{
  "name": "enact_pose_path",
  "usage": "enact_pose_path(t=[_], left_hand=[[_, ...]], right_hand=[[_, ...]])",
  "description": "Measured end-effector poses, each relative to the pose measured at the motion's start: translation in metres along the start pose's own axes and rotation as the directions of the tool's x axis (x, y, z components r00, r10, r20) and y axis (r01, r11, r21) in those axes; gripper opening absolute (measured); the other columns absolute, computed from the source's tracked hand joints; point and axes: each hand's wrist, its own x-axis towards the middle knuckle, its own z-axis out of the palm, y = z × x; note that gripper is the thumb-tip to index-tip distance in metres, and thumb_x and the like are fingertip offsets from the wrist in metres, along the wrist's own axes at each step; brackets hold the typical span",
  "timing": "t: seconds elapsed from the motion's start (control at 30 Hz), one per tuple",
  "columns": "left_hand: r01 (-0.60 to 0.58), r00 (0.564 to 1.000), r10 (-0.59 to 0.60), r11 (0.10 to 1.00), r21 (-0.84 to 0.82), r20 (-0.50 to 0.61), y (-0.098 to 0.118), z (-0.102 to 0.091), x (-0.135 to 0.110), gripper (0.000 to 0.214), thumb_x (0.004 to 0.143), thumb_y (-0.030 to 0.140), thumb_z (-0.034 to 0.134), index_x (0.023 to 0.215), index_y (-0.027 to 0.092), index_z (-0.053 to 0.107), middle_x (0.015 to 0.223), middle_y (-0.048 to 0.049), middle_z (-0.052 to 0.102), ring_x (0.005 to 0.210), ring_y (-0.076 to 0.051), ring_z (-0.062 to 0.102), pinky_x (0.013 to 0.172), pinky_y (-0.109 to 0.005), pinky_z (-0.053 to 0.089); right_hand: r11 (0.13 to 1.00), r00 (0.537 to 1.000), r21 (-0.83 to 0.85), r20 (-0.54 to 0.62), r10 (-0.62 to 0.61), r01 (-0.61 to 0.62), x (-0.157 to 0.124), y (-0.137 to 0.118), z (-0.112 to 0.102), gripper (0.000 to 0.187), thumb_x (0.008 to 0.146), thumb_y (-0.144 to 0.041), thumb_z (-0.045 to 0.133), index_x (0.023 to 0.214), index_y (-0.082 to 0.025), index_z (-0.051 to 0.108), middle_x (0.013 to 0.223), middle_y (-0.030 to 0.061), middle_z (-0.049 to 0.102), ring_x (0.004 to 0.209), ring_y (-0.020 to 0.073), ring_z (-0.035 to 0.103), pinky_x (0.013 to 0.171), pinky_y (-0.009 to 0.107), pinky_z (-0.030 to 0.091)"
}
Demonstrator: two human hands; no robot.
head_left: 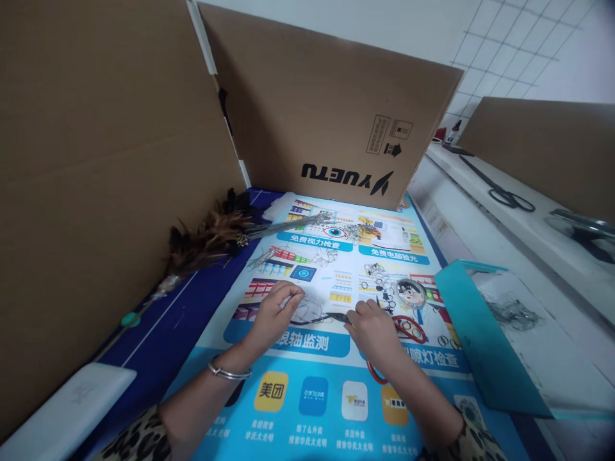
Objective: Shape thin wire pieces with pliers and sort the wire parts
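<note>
My left hand, a silver bangle on its wrist, is closed in a pinch over the printed sheet; whatever lies between its fingertips is too small to make out. A thin dark strand runs beside it toward my right hand. That hand is closed on a dark pointed tool, its tip facing left. Red looped handles show to the right of and below this hand; whether they belong to the tool is hidden. Loose thin wire lies between the hands. Black rings and small pieces sit beyond, beside a round clear dish.
Brown feathers and a bundle of thin metal wires lie at the left. Cardboard panels stand behind and left. A teal box holding tangled wire is at right. Black scissors rest on a white ledge. A white object sits front left.
</note>
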Motion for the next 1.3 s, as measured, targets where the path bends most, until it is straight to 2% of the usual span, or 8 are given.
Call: enact_pose_path(t=[0.2, 0.37, 0.5, 0.7, 0.9, 1.17, 1.3], left_hand=[[-0.036, 0.996, 0.035, 0.999, 0.0, 0.082, 0.003, 0.0, -0.001, 0.014, 0.085, 0.023, 0.044, 0.078, 0.017, 0.055, 0.079, -0.0039, 0.054, 0.081, -0.017, 0.05, 0.077, -0.03, 0.04], [-0.034, 0.998, 0.033, 0.999, 0.002, 0.05, 0.001, -0.002, 0.0, 0.014, 0.085, 0.024, 0.043, 0.079, 0.018, 0.054, 0.082, -0.0043, 0.054, 0.083, -0.017, 0.05, 0.078, -0.03, 0.039], [-0.008, 1.0, 0.008, 1.0, 0.0, 0.026, 0.0, -0.003, 0.0, 0.015, 0.085, 0.025, 0.043, 0.078, 0.018, 0.054, 0.082, -0.0041, 0.055, 0.083, -0.017, 0.051, 0.078, -0.03, 0.04], [-0.005, 1.0, 0.005, 1.0, -0.008, 0.018, 0.002, -0.002, 0.0, 0.015, 0.084, 0.025, 0.044, 0.078, 0.018, 0.055, 0.082, -0.0043, 0.056, 0.083, -0.018, 0.051, 0.078, -0.03, 0.04], [-0.001, 1.0, 0.001, 1.0, -0.011, 0.013, 0.002, -0.003, 0.001, 0.015, 0.085, 0.026, 0.044, 0.079, 0.018, 0.055, 0.083, -0.0048, 0.056, 0.084, -0.018, 0.051, 0.078, -0.03, 0.04], [-0.017, 0.998, 0.017, 1.0, -0.01, 0.054, 0.002, -0.003, 0.001, 0.015, 0.085, 0.025, 0.044, 0.079, 0.018, 0.054, 0.082, -0.0046, 0.055, 0.083, -0.018, 0.05, 0.078, -0.03, 0.04], [-0.044, 0.99, 0.047, 0.999, -0.027, 0.135, 0.003, -0.003, 0.002, 0.016, 0.086, 0.025, 0.043, 0.078, 0.017, 0.055, 0.08, -0.0043, 0.055, 0.082, -0.017, 0.05, 0.077, -0.03, 0.04]], right_hand=[[1.0, 1.0, 0.01, 0.004, 0.025, -0.025, -0.002, 0.006, -0.005, 0.017, 0.085, -0.031, 0.048, 0.084, -0.019, 0.06, 0.083, 0.0066, 0.054, 0.086, 0.0199, 0.045, 0.066, 0.027, 0.035], [0.998, 0.998, 0.051, 0.058, 0.036, -0.039, -0.002, 0.006, -0.003, 0.023, 0.083, -0.038, 0.048, 0.088, -0.019, 0.061, 0.086, 0.0075, 0.054, 0.089, 0.0208, 0.045, 0.073, 0.029, 0.035], [0.999, 0.996, 0.034, 0.077, 0.037, -0.04, -0.003, -0.001, -0.005, 0.025, 0.085, -0.038, 0.046, 0.088, -0.019, 0.061, 0.087, 0.0081, 0.054, 0.09, 0.0216, 0.045, 0.072, 0.03, 0.035], [1.0, 1.0, -0.03, 0.029, 0.007, -0.006, -0.002, -0.01, -0.004, 0.019, 0.084, -0.031, 0.048, 0.087, -0.017, 0.06, 0.087, 0.0094, 0.054, 0.089, 0.0225, 0.044, 0.072, 0.033, 0.034], [0.996, 1.0, -0.086, -0.001, -0.029, 0.029, 0.001, -0.011, 0.007, 0.014, 0.084, -0.017, 0.046, 0.078, -0.016, 0.059, 0.08, 0.0092, 0.056, 0.081, 0.0213, 0.045, 0.061, 0.03, 0.033], [0.999, 1.0, -0.052, -0.027, -0.015, 0.014, -0.001, -0.003, 0.002, 0.013, 0.085, -0.021, 0.047, 0.079, -0.017, 0.058, 0.079, 0.0072, 0.056, 0.082, 0.02, 0.045, 0.064, 0.029, 0.032], [0.999, 0.998, -0.037, -0.06, -0.007, 0.005, -0.002, 0.003, -0.004, 0.012, 0.085, -0.024, 0.048, 0.08, -0.018, 0.058, 0.079, 0.0063, 0.056, 0.083, 0.0196, 0.044, 0.066, 0.029, 0.032]])
